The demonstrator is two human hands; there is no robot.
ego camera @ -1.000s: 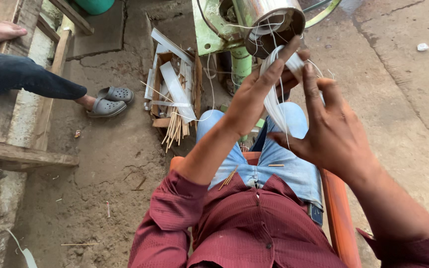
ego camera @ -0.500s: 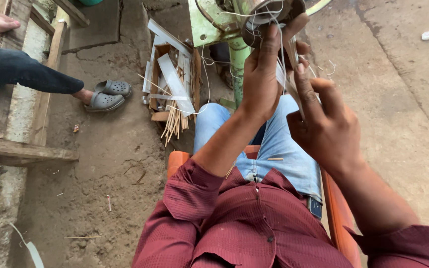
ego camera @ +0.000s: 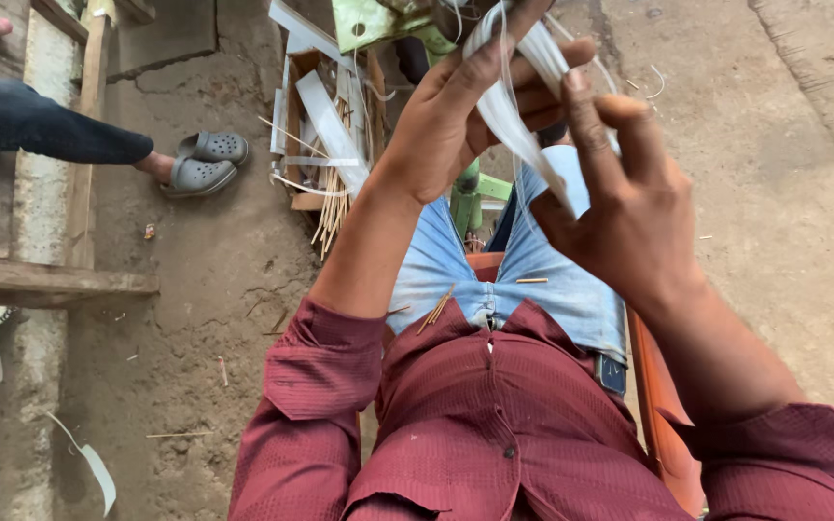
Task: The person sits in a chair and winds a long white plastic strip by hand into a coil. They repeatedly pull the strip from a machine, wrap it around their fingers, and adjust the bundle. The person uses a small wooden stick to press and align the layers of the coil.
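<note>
Wooden box [ego camera: 293,145] on the dirt floor ahead of the knees — holds pale flat strips [ego camera: 325,121] lying slantwise and a bundle of thin tan sticks [ego camera: 332,207] spilling over its near edge. Green machine frame [ego camera: 378,21] just beyond, at top of view; contents not discernible.

Left hand [ego camera: 446,121] raised in front of the chest, fingers curled and closed round a bunch of whitish flat strips [ego camera: 509,101]; strips run from above the fingertips down across the palm side. Right hand [ego camera: 629,207] just beside it, thumb and forefinger pinched narrow on the same bunch lower down, remaining fingers loosely bent. Both hands touching the strips, held above the blue-jeaned lap [ego camera: 533,270]. A few loose fibres trailing off the bunch toward the right.

Maroon shirt [ego camera: 494,415] with sleeves rolled to the forearm; a few short tan sticks lying on the lap. Orange seat edge [ego camera: 663,405] visible beside the right hip.

Far left — another person's dark-trousered leg [ego camera: 41,135] and grey clog [ego camera: 207,164], beside a wooden bench [ego camera: 41,280].
</note>
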